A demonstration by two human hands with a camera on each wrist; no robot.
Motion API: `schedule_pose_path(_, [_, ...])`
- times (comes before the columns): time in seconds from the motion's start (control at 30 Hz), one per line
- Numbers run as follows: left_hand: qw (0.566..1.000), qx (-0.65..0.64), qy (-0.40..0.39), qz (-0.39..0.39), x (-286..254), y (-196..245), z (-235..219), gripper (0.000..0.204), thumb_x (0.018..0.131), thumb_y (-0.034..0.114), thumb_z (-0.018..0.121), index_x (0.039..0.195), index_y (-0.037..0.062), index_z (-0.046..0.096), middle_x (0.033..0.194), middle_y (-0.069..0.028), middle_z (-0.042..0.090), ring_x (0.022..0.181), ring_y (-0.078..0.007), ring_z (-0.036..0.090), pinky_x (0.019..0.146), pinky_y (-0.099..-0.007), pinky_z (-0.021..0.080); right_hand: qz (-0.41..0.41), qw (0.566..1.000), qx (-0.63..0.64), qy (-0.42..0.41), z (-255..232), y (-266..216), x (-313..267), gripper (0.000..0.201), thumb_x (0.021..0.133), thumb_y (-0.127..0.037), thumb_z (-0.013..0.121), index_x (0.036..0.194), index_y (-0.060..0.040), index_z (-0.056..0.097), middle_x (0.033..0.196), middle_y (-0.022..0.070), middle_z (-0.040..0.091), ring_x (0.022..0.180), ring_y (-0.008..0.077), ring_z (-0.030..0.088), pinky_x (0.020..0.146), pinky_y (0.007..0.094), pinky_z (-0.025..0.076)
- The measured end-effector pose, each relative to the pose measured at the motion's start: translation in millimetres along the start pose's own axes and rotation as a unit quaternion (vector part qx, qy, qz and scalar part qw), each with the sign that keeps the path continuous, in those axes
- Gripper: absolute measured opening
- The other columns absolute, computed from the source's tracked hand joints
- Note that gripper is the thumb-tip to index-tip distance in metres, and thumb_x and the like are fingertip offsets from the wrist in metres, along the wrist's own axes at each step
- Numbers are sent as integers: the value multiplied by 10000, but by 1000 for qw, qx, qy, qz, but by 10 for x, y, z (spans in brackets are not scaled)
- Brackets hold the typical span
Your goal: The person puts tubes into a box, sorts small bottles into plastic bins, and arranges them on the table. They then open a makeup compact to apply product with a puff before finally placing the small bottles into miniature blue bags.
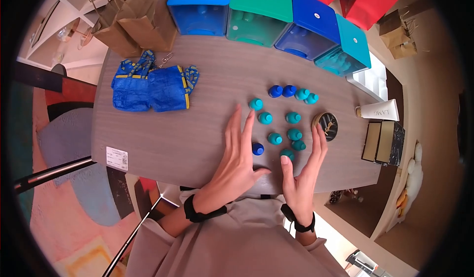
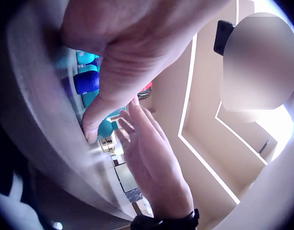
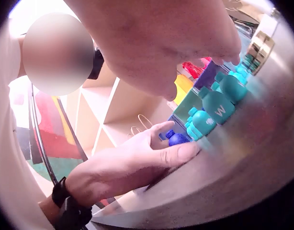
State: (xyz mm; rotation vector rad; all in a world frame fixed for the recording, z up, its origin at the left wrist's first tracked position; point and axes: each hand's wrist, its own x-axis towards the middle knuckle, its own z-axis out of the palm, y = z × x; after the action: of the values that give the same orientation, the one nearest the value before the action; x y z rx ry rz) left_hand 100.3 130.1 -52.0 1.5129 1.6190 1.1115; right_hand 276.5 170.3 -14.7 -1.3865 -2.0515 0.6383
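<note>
My left hand (image 1: 236, 166) hovers over the table with straight, spread fingers. Beside its index finger and thumb stands a small dark blue bottle (image 1: 257, 149); just past its fingertips is a teal bottle (image 1: 256, 104). Fingers straight, my right hand (image 1: 302, 178) is on the other side of the group, its thumb tip right at a teal bottle (image 1: 287, 154). Both palms are bare. Several more teal bottles (image 1: 275, 138) stand between the hands; one (image 3: 219, 106) bears a white W in the right wrist view. Two dark blue bottles (image 1: 275, 91) stand farther back beside two teal ones (image 1: 302, 94).
A round black-and-gold clock (image 1: 327, 127) lies by the right fingertips. Blue and green lidded boxes (image 1: 260, 15) line the back edge. Blue pouches (image 1: 168, 89) lie left, paper bags (image 1: 145, 17) behind them. A white tube (image 1: 380, 111) and dark boxes (image 1: 382, 142) sit right.
</note>
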Motion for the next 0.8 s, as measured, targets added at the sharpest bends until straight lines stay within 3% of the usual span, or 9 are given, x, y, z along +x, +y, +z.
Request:
schedule_pose_path(0.03, [1000, 3, -2, 15, 58, -2, 28, 1429, 659, 52, 1008, 1745, 29, 80, 1777, -362, 4, 1623, -607, 120, 1302, -639, 273, 39, 997, 57, -43, 10, 48, -2, 870, 1071, -225, 677, 1711, 77, 170, 1753, 312, 207, 1638, 481, 225, 1324, 554, 241])
schedule_pose_path(0.17, [999, 19, 15, 38, 277, -67, 124, 1373, 705, 42, 975, 1744, 17, 77, 1777, -366, 5, 1624, -613, 113, 1303, -643, 276, 61, 987, 136, -62, 237, 163, 23, 855, 1090, -219, 615, 1714, 93, 120, 1781, 332, 140, 1664, 481, 175, 1347, 539, 177])
schedule_pose_path(0.33, [996, 22, 1, 87, 515, -232, 170, 1217, 825, 37, 877, 1748, 30, 83, 1767, -370, 43, 1611, -608, 165, 1302, -639, 299, 41, 981, 175, -72, 367, 51, 252, 874, 1084, -207, 636, 1710, 100, 110, 1783, 343, 107, 1656, 510, 170, 1341, 553, 185])
schedule_pose_path(0.47, [996, 21, -15, 81, 589, -154, 122, 1398, 667, 57, 1005, 1742, 46, 111, 1759, -340, 79, 1606, -591, 180, 1297, -630, 322, -30, 996, 77, -24, 219, 92, 389, 871, 1088, -236, 655, 1704, 101, 139, 1785, 341, 96, 1649, 522, 180, 1332, 557, 208])
schedule_pose_path(0.53, [997, 20, -20, 72, 604, -151, 128, 1412, 657, 113, 1024, 1741, 58, 120, 1764, -312, 95, 1618, -564, 178, 1300, -620, 320, -27, 996, 91, 0, 164, 150, 516, 830, 1108, -270, 641, 1698, 92, 182, 1788, 332, 104, 1650, 504, 196, 1328, 552, 218])
schedule_pose_path(0.67, [996, 28, -33, 75, 679, -151, 105, 1483, 584, 167, 1074, 1736, 77, 146, 1767, -267, 125, 1620, -532, 199, 1291, -613, 342, 23, 994, 102, 33, 188, 264, 804, 692, 1151, -300, 576, 1663, 74, 298, 1760, 318, 211, 1627, 460, 281, 1311, 510, 271])
schedule_pose_path(0.77, [995, 25, -41, 86, 779, -162, 66, 1471, 569, 164, 1079, 1725, 71, 175, 1753, -259, 164, 1597, -524, 246, 1287, -606, 345, 100, 965, 239, -35, 265, 356, 908, 547, 1178, -291, 533, 1563, 85, 435, 1626, 271, 447, 1541, 369, 436, 1277, 445, 333])
schedule_pose_path(0.8, [995, 25, -37, 86, 813, -173, 51, 1471, 569, 164, 1079, 1725, 71, 175, 1753, -259, 164, 1597, -524, 246, 1287, -606, 345, 98, 965, 239, -37, 305, 359, 899, 547, 1178, -291, 533, 1563, 85, 435, 1626, 271, 447, 1541, 369, 436, 1277, 445, 333])
